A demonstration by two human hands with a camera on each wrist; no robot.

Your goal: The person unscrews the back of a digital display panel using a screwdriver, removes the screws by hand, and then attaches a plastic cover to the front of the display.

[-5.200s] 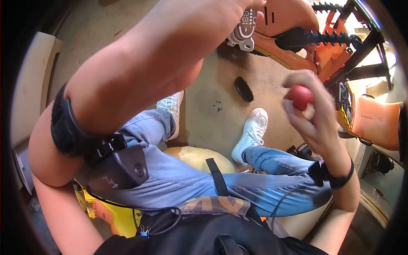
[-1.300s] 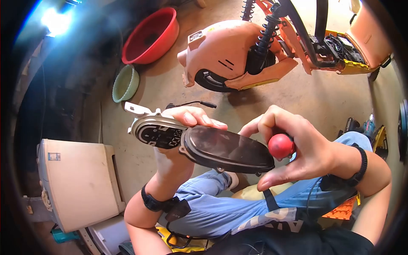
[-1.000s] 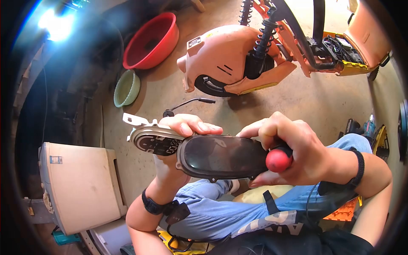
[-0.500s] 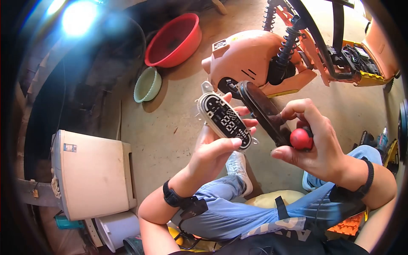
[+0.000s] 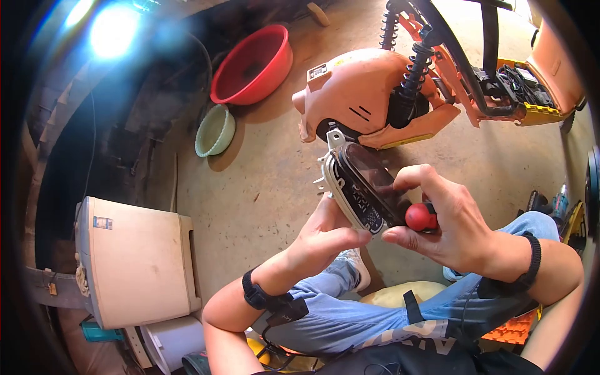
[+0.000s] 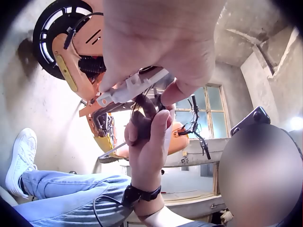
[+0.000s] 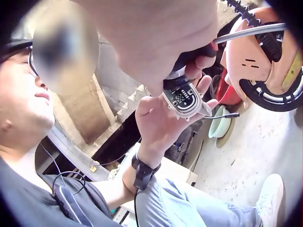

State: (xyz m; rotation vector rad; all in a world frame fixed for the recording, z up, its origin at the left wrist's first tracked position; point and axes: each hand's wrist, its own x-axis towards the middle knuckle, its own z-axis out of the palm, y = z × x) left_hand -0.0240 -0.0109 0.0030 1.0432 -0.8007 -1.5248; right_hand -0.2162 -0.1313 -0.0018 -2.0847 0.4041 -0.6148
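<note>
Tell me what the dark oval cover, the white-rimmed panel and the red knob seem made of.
The dark oval cover looks like smoky tinted plastic, glossy, with light sheen on it. The white-rimmed panel seems moulded matt plastic, with thin tabs along its edge. The red knob looks smooth and shiny: hard plastic or rubber, I cannot tell.

We hold the display unit [image 5: 353, 195] between our left hand [image 5: 325, 240], below and left of it, and our right hand [image 5: 459, 228], to its right, with the screwdriver [image 5: 420, 216] against the unit's near end. Behind them the scooter body [image 5: 359, 94] lies on the floor [image 5: 269, 181]. The basin [image 5: 253, 56] and bowl [image 5: 214, 130] sit farther left, and the box [image 5: 131, 262] stands at our left.
</note>
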